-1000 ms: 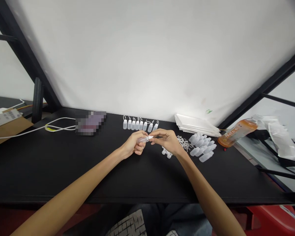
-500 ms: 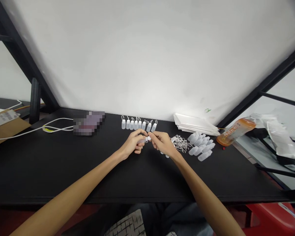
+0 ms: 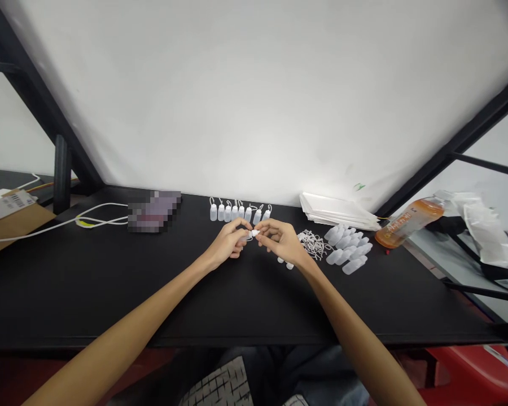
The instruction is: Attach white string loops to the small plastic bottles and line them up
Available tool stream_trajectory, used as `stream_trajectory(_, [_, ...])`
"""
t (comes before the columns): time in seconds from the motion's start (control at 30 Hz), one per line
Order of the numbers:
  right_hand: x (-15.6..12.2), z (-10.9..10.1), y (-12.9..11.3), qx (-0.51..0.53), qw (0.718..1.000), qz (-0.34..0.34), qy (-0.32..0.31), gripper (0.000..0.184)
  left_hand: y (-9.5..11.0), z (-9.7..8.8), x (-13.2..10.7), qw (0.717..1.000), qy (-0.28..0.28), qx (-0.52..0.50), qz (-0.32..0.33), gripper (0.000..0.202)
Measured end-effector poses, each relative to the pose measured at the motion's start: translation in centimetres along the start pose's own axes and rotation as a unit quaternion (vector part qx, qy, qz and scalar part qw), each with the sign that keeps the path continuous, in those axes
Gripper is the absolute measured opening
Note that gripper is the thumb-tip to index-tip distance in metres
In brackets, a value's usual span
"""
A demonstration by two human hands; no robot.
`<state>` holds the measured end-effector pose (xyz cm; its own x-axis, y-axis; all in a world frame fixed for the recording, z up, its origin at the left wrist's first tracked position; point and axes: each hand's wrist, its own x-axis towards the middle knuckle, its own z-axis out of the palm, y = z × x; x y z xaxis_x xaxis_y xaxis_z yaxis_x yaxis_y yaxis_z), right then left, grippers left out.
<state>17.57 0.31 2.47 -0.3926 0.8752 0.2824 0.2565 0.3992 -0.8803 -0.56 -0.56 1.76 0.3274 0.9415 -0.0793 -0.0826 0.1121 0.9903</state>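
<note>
White plastic is what we find between the fingertips: a small translucent dropper bottle (image 3: 249, 237) with a pointed white tip, mostly hidden by the fingers, sits above the middle of a long black tabletop (image 3: 68, 287). Our left hand (image 3: 227, 243) curls around the body of the bottle in a closed pinch, while our right hand (image 3: 280, 241) brings its thumb and forefinger together on the white tip, so the two hands nearly touch. Just far of them stands a neat row of small upright white plastic bottles (image 3: 239, 212), each topped by a thin loop. Near the right hand lie a few tiny white plastic caps (image 3: 284, 262), and to their right a tangle of thin white cords (image 3: 314, 245), then a cluster of translucent plastic bottle bodies (image 3: 347, 251) lying on their sides. Farther right, a stack of white paper sheets (image 3: 336, 211) rests by the far edge, and an orange drink bottle (image 3: 408, 224) lies tilted at the right end. To the left we see a pixelated, unreadable object (image 3: 154, 211), a white cable (image 3: 55, 225) and a brown cardboard box (image 3: 8, 211) with a barcode label.
</note>
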Motion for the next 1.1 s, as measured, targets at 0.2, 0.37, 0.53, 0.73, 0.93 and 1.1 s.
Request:
stream_trajectory(0.2, [0.3, -0.1, 0.4, 0.063, 0.998, 0.020, -0.010, 0.036, 0.2, 0.0, -0.2, 1.000, 0.000, 0.000, 0.003, 0.011])
stream_trajectory(0.37, [0.3, 0.1, 0.9, 0.025, 0.999, 0.027, -0.023, 0.038, 0.1, 0.0, -0.2, 1.000, -0.010, 0.012, 0.014, 0.012])
stream_trajectory(0.53, [0.1, 0.3, 1.0, -0.046, 0.999, 0.007, -0.012, 0.040, 0.0, 0.0, -0.3, 0.999, -0.026, 0.025, 0.016, 0.012])
stream_trajectory(0.73, [0.2, 0.4, 0.4, 0.009, 1.000, -0.013, -0.007, 0.029, 0.2, 0.0, -0.3, 0.999, -0.023, 0.029, 0.011, 0.013])
stream_trajectory(0.93, [0.1, 0.0, 0.0, 0.050, 0.998, 0.025, -0.027, 0.033, 0.1, -0.2, -0.2, 0.999, -0.025, 0.022, 0.021, 0.013])
stream_trajectory(1.1, [0.2, 0.1, 0.3, 0.059, 0.997, 0.035, -0.030, 0.035, 0.1, -0.3, -0.2, 0.999, -0.021, 0.024, 0.020, 0.015])
